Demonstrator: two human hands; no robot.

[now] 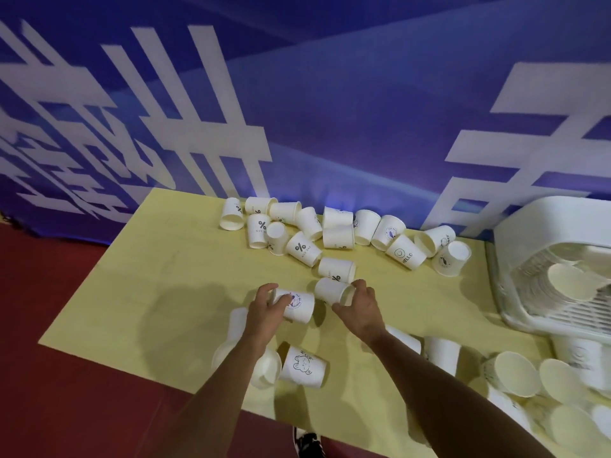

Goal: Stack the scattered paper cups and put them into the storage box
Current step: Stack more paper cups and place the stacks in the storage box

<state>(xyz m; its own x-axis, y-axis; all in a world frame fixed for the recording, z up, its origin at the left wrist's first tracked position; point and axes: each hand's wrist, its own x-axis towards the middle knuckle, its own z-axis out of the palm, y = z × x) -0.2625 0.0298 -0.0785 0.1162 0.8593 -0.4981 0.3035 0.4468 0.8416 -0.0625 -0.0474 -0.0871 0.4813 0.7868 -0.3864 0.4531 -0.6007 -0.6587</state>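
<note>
Near the middle of the yellow table (132, 292), two paper cups lying on their sides are being taken up together. The left hand (267, 307) is wrapped round the purple-printed cup (299, 305), with the fingers curled over its side. The right hand (362, 305) is closed on the plain-sided cup (330, 290), thumb and fingers pinched at the end that appears to be its mouth. The two held cups lie just beside each other, not yet nested. Just beyond them, toward twelve o'clock, a percent-marked cup (337, 270) lies on its side. Farther toward twelve o'clock, a far cluster of cups (337, 226) is strewn along the foot of the blue banner (330, 110). At six o'clock from the hands a bear cup (304, 366) lies tipped over. At about four o'clock a near heap of cups (522, 375) is piled at the table's edge. The white storage box (522, 226) is set at three o'clock, and a nested stack (568, 282) can be seen lying inside it. The step in hand is judged to be the gathering and nesting of loose cups, with much of the task left, since most cups lie unstacked. For the next move, one held cup would need to be turned until its base faces the other's mouth, then slid in along a shared axis. A light grip is called for, since thin paper walls are easily crushed. Only a built-up stack would then be carried across to the box.
</note>
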